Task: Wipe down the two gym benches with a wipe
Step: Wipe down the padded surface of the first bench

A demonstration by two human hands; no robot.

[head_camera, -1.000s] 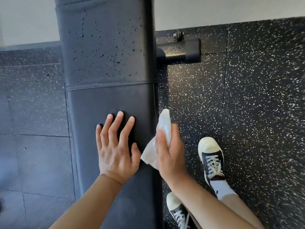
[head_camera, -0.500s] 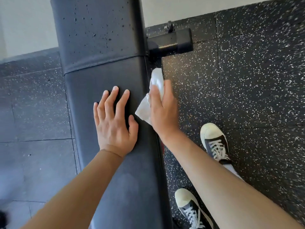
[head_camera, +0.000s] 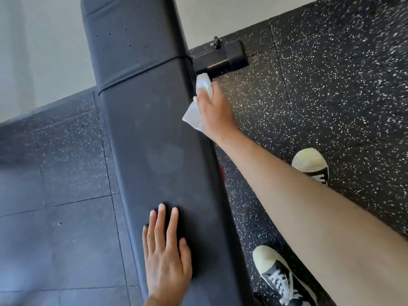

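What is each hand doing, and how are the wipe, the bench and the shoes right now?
Right hand: presses the wipe against the bench's right edge.
Wipe: crumpled, partly hidden under the hand.
Left hand: flat on the pad, fingers straight.
Bench: flat, pad dull and smudged.
Shoes: laced, standing on the floor.

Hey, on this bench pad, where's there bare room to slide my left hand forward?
The bench pad is bare from the left hand up to the seam, and beyond it toward the wall. The right edge near the seam is crowded: the right hand presses the wipe there, just below the foot bar.
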